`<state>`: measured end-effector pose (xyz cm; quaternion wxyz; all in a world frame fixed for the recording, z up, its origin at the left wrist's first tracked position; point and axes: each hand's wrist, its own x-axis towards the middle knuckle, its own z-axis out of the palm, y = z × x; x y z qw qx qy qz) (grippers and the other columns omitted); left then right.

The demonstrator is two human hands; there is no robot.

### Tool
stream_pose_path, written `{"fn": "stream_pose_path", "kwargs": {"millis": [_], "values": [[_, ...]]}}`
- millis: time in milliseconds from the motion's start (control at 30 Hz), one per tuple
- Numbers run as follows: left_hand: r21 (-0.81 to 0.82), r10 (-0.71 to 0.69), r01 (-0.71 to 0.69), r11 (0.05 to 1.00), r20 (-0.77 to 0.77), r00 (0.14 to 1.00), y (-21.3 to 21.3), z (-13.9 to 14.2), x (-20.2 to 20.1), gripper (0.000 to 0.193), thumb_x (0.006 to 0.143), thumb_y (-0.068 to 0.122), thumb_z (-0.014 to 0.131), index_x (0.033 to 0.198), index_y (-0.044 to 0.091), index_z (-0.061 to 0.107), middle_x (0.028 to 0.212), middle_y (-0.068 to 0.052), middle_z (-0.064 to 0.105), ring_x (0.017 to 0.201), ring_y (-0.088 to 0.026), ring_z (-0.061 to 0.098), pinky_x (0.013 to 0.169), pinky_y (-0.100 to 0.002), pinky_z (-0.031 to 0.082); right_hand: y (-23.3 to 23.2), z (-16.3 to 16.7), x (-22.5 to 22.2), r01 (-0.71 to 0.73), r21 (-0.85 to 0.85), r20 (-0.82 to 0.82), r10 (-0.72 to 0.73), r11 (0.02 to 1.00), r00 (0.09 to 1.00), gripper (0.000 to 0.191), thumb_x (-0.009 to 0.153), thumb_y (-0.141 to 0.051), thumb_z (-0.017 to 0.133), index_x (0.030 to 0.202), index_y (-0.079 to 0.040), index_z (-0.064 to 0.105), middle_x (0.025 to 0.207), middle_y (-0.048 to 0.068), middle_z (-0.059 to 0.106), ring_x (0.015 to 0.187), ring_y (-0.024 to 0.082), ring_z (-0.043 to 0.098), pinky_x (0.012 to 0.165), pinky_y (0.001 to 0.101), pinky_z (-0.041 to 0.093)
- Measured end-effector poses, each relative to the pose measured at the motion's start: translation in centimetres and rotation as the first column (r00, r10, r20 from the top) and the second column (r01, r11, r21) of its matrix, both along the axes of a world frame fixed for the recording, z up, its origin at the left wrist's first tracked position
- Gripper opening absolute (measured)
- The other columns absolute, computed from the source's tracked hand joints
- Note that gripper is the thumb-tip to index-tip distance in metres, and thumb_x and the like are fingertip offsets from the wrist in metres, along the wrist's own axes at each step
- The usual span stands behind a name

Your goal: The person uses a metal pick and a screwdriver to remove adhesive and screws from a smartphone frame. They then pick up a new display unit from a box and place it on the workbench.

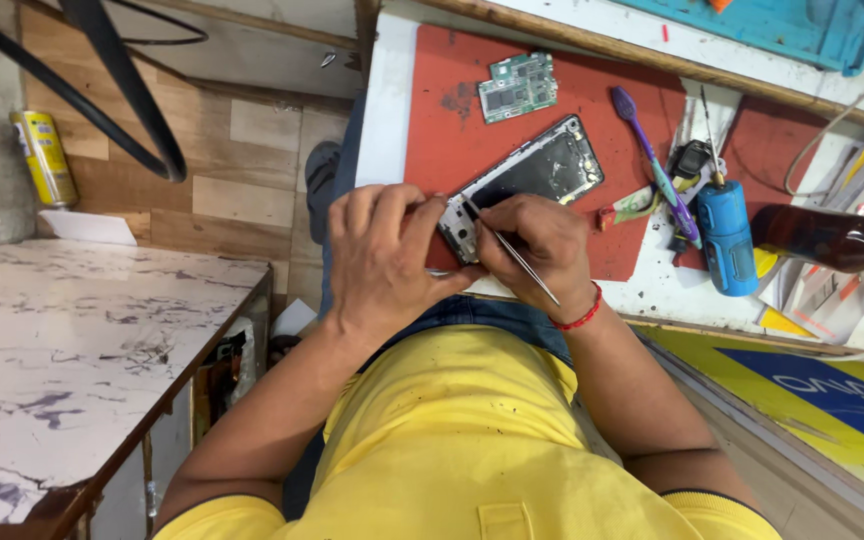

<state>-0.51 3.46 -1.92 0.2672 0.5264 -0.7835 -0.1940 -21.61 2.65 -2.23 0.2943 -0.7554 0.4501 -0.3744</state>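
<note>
The left hand (382,255) is gripping the open phone (527,180) tight. The right hand (542,245) is pinching tweezers (507,250), poking at ten o'clock. Going slowly and keeping the phone steady seems best.

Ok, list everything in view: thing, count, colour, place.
opened phone: one, black and silver, on the red mat, near end gripped
red mat: one, red, on the white bench
circuit board: one, green, far part of the mat
tweezers: one, metal, tip at the phone's near end
toothbrush: one, purple, right edge of the mat
blue cylinder tool: one, blue, right of the mat
brown bottle: one, lying at far right
yellow can: one, on the floor, left
marble-patterned table: one, white, left
left hand: steadies the phone
right hand: holds the tweezers, red bracelet
</note>
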Motion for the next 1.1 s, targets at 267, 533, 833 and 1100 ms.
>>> {"fn": "stream_pose_path", "kwargs": {"millis": [267, 533, 833, 1100], "values": [[0.001, -0.01, 0.01, 1.0, 0.001, 1.0, -0.1, -0.3, -0.1, 0.075, 0.066, 0.06, 0.089, 0.118, 0.008, 0.072, 0.113, -0.004, 0.06, 0.112, -0.027, 0.053, 0.098, -0.049, 0.038, 0.2, 0.3, -0.5, 0.056, 0.019, -0.019, -0.055, 0.998, 0.998, 0.012, 0.089, 0.004, 0.073, 0.096, 0.0, 0.064, 0.092, 0.014, 0.07, 0.082, 0.027, 0.071, 0.074, 0.0355, 0.058], [-0.023, 0.001, -0.001, 1.0, -0.007, 1.0, 0.1, 0.0, -0.2, 0.073, 0.067, 0.059, 0.09, 0.118, 0.009, 0.072, 0.114, -0.003, 0.059, 0.111, -0.027, 0.052, 0.098, -0.049, 0.038, -0.2, 0.4, -0.8, -0.071, -0.09, -0.069, 0.065, 0.993, 0.995, 0.014, 0.087, 0.004, 0.074, 0.096, 0.0, 0.065, 0.091, 0.014, 0.07, 0.084, 0.03, 0.073, 0.074, 0.0362, 0.059], [-0.045, 0.004, -0.003, 0.999, 0.025, 1.0, 0.1, -0.4, -0.5, 0.075, 0.066, 0.06, 0.092, 0.117, 0.009, 0.072, 0.113, -0.004, 0.059, 0.112, -0.027, 0.051, 0.099, -0.049, 0.038, -0.1, 0.1, -0.9, 0.033, -0.024, -0.036, -0.034, 0.999, 0.999, 0.015, 0.088, 0.009, 0.076, 0.095, 0.001, 0.065, 0.088, 0.015, 0.072, 0.074, 0.024, 0.072, 0.063, 0.0326, 0.054], [-0.021, 0.002, -0.001, 1.0, 0.053, 0.999, 0.3, -0.4, -0.3, 0.078, 0.062, 0.06, 0.093, 0.118, 0.009, 0.073, 0.113, -0.003, 0.058, 0.113, -0.027, 0.051, 0.099, -0.048, 0.039, 0.0, 0.2, -0.5, 0.057, -0.025, -0.024, -0.057, 0.998, 0.998, 0.014, 0.089, 0.01, 0.075, 0.094, 0.002, 0.065, 0.088, 0.015, 0.072, 0.076, 0.025, 0.073, 0.065, 0.0333, 0.055]]}}
